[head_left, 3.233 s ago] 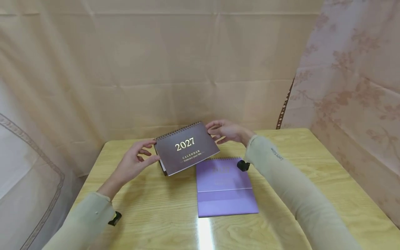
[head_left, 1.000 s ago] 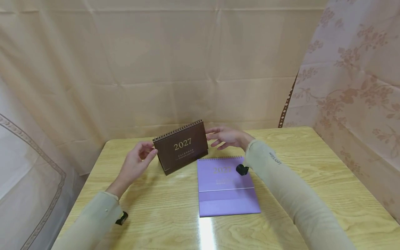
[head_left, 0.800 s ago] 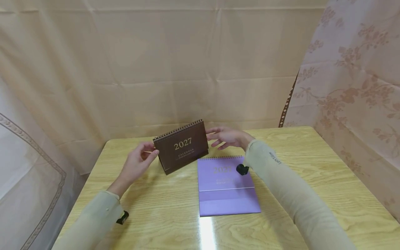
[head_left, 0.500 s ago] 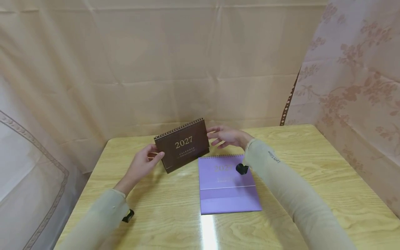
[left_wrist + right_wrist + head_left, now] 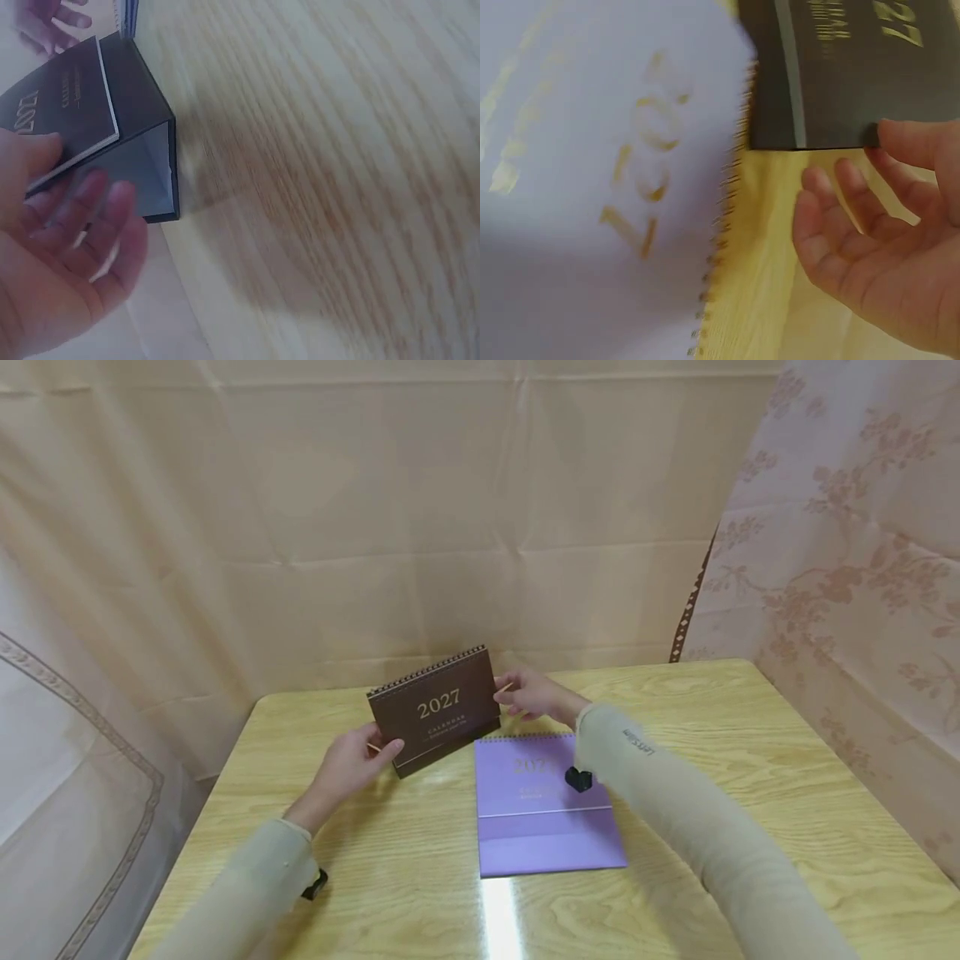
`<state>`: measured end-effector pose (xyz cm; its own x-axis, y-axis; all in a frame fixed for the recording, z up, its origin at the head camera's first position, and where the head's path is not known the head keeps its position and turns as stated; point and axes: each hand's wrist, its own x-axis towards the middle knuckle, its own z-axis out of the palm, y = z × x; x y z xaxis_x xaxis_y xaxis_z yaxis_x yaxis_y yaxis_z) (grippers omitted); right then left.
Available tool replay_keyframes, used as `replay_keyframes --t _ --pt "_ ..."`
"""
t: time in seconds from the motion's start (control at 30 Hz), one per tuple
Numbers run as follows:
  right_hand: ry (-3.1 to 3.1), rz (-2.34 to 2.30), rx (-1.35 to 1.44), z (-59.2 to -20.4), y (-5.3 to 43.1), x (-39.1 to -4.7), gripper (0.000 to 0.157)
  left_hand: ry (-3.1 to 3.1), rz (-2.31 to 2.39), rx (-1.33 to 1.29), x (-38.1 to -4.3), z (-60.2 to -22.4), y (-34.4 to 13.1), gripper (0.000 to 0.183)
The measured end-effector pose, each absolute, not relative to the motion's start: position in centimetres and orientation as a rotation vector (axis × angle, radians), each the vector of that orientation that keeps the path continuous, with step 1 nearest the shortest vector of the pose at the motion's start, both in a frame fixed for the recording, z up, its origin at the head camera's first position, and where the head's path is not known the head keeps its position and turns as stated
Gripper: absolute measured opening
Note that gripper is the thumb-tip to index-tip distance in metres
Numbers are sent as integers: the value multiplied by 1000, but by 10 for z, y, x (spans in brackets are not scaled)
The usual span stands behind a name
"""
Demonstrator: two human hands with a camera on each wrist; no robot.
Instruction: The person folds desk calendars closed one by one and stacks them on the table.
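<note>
A brown 2027 desk calendar (image 5: 438, 706) stands tent-like near the back of the table, its spiral binding on top. My left hand (image 5: 352, 764) holds its left side, the thumb on the front and the other fingers at the open side. In the left wrist view, those fingers (image 5: 94, 232) are curled beside the grey inner panel. My right hand (image 5: 534, 693) pinches the calendar's right edge between thumb and index finger. In the right wrist view, the right hand's remaining fingers (image 5: 832, 225) hang off the edge. A purple 2027 desk calendar (image 5: 551, 843) lies in front, under my right forearm.
The wooden table (image 5: 405, 893) ends close behind the brown calendar, where a beige curtain (image 5: 360, 527) hangs. A floral curtain (image 5: 855, 593) borders the right side, and a pale sheer cloth (image 5: 67, 793) the left.
The brown calendar went from leaning back to standing upright. Lately my left hand has slid down its left side, and the right thumb has come onto its right edge. The purple calendar stays put.
</note>
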<state>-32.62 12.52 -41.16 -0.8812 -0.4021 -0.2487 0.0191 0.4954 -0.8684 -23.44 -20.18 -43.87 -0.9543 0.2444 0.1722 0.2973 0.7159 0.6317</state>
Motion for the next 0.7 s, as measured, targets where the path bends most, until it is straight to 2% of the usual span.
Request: replay_keyframes --t 0.2,0.7 --pt "2661 -1078 -477 -418 116 -322 22 -2929 -833 -447 -230 -437 -196 25" --pt "2751 -900 -427 -419 108 -317 32 -3062 -599 -312 -226 -427 -184 30"
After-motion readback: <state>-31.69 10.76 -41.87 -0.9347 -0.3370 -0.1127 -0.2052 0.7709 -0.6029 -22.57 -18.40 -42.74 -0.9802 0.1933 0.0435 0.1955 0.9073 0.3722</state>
